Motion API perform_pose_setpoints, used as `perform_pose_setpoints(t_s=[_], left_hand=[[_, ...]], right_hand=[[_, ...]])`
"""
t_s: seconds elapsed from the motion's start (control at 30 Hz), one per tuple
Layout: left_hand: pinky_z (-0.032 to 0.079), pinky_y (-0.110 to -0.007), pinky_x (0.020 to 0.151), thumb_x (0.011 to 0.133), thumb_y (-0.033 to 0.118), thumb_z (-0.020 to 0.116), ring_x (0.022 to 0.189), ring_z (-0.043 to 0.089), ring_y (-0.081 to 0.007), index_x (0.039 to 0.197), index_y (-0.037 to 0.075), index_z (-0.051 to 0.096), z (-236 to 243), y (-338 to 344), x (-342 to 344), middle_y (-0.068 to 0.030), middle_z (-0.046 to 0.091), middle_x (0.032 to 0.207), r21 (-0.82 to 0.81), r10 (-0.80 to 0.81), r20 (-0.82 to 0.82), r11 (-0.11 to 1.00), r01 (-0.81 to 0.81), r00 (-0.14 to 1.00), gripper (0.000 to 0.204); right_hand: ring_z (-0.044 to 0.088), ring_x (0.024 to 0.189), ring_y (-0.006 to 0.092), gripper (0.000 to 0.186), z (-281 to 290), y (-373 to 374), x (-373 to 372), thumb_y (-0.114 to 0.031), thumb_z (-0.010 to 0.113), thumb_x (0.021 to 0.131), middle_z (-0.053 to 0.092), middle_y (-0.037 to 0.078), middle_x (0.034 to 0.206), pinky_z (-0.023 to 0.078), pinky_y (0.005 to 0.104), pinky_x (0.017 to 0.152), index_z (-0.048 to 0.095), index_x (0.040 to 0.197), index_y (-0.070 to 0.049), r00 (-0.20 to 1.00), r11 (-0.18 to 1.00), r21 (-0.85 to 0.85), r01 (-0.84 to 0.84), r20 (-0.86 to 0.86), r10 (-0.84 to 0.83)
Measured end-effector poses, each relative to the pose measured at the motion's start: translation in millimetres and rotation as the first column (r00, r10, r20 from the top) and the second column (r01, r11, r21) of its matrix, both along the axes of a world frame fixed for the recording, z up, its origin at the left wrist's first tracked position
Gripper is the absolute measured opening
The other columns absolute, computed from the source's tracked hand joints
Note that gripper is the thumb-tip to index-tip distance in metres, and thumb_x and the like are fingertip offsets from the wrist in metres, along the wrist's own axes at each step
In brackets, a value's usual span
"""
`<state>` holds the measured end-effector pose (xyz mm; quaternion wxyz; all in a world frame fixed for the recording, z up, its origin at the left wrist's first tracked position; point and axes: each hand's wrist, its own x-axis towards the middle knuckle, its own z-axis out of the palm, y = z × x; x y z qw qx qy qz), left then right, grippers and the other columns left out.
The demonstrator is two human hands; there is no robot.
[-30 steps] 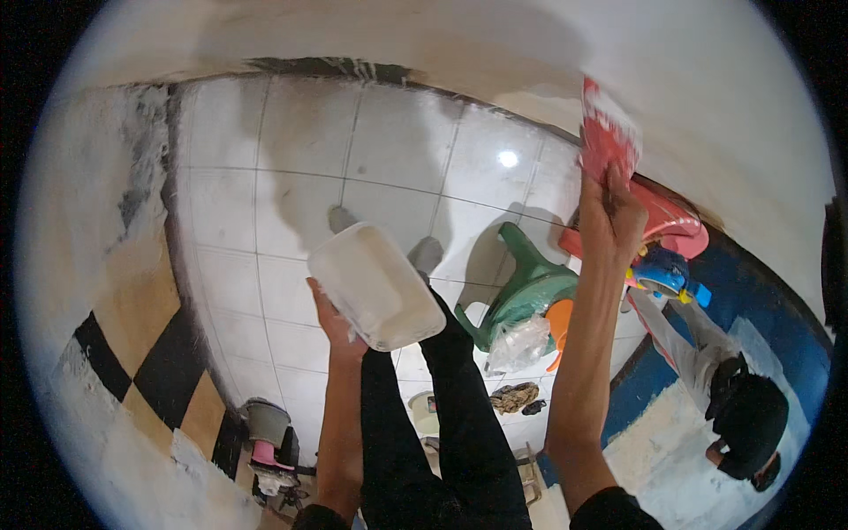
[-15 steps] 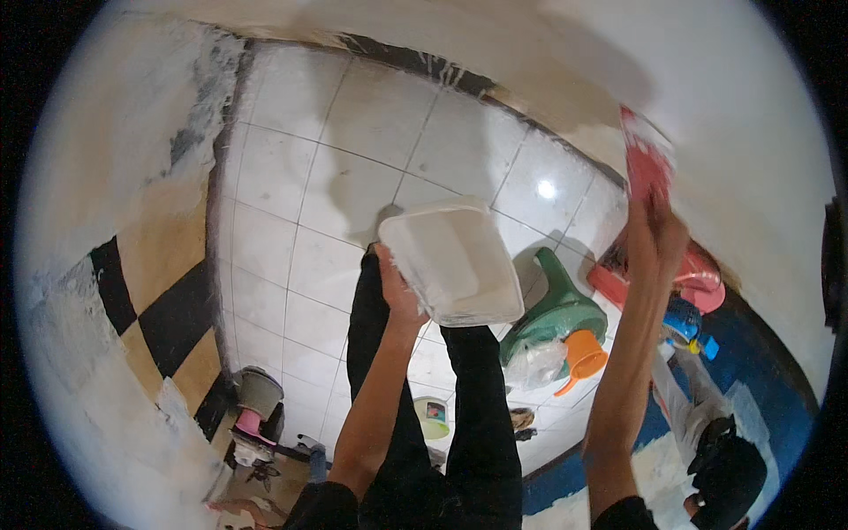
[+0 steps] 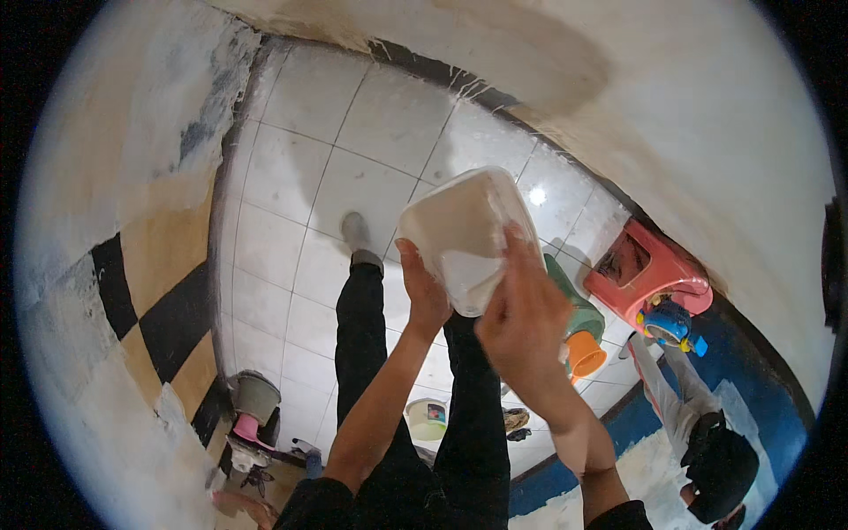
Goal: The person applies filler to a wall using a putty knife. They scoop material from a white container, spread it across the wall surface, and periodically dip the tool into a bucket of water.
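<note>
Off-white wall [image 3: 698,159] fills approx. 12 to 3 o'clock (clock centred on the tub); its dark, ragged bottom edge runs 11 to 4, w/ pale drips nr 12. White tile floor [image 3: 389,115] lies below it; most open room is 10 to 1, betw. tub & wall edges. Left wall [image 3: 172,305], approx. 8 to 10, has black & beige checks partly smeared w/ white; its bottom edge is dark too. Co-worker [image 3: 720,464] in a black top at 4, far side, well apart from the hands. Wearer's black trousers [image 3: 362,318] come up from 6, one foot at 9.

Red plastic stool [image 3: 678,265] at 3 to 4, up against the wall edge, so that side's tight. Green plastic item [image 3: 586,320] at 4, partly hidden behind the R hand. Grey bucket [image 3: 256,395] at 8, nr the left wall's foot. Pale pail [image 3: 422,424] betw. the legs, 6 to 7.

White tub [image 3: 459,216], rectangular w/ rounded corners, sits mid-view above the floor, open side to the camera; contents unclear. L hand [image 3: 427,296] grips it at 7, thumb up along the side. R hand [image 3: 530,314] is at 4 to 5, fingers over the rim; blurred, can't tell if it's holding anything. Orange dipper [image 3: 586,353] btwn 4 & 5, just beside the green item. Smallest: blue-yellow item [image 3: 662,318] at 4, by the stool; type unclear.
</note>
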<state>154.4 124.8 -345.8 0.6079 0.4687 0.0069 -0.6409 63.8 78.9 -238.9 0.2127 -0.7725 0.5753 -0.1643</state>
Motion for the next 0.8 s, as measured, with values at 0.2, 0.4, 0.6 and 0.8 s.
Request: perform_pose_setpoints(t_s=[0.2, 0.4, 0.6, 0.8], left_hand=[[0.035, -0.040, 0.100, 0.077, 0.079, 0.024, 0.119, 0.040, -0.0243, 0.137, 0.012, 0.032, -7, -5, 23, -0.0094, 0.039, 0.131, 0.073, -0.012, -0.295, 0.997, 0.035, 0.955, 0.090], [0.047, -0.034, 0.087, 0.085, 0.070, 0.027, 0.106, 0.052, -0.0174, 0.129, 0.008, 0.040, 10, -27, 51, -0.0066, 0.050, 0.120, 0.046, 0.092, -0.223, 0.995, -0.083, 0.970, 0.077], [0.045, -0.037, 0.092, 0.083, 0.071, 0.029, 0.107, 0.051, -0.0203, 0.129, 0.009, 0.038, 8, -33, 69, -0.0074, 0.050, 0.121, 0.054, 0.099, -0.654, 0.995, -0.084, 0.750, 0.078], [0.044, -0.036, 0.094, 0.084, 0.069, 0.030, 0.112, 0.050, -0.0209, 0.131, 0.009, 0.037, 9, -46, 85, -0.0079, 0.048, 0.125, -0.017, 0.045, -0.390, 0.998, -0.057, 0.920, 0.076]], right_hand=[[0.059, 0.099, 0.0406, 0.048, 0, 8, 53, 0.011, 0.048, 0.071, 0.055, 0.028, 0.112, 0.049, 0.0425, 0.083, 0.046, 0.119, 0.009, 0.982, 0.991, 0.132, 0.027, 0.183, -0.051], [0.056, 0.103, 0.0414, 0.051, 9, -10, 78, 0.013, 0.049, 0.069, 0.055, 0.029, 0.113, 0.049, 0.0418, 0.084, 0.046, 0.120, 0.009, 0.984, 0.989, 0.104, 0.101, 0.135, -0.114], [0.057, 0.102, 0.0412, 0.054, 2, 3, 114, 0.011, 0.053, 0.068, 0.053, 0.028, 0.115, 0.049, 0.0413, 0.083, 0.045, 0.122, 0.008, 0.991, 0.990, 0.134, 0.037, 0.126, -0.054], [0.063, 0.091, 0.0372, 0.046, 24, -26, 112, 0.011, 0.050, 0.076, 0.061, 0.027, 0.101, 0.052, 0.0363, 0.074, 0.048, 0.121, 0.005, 0.949, 0.964, 0.179, 0.195, 0.215, -0.231]])
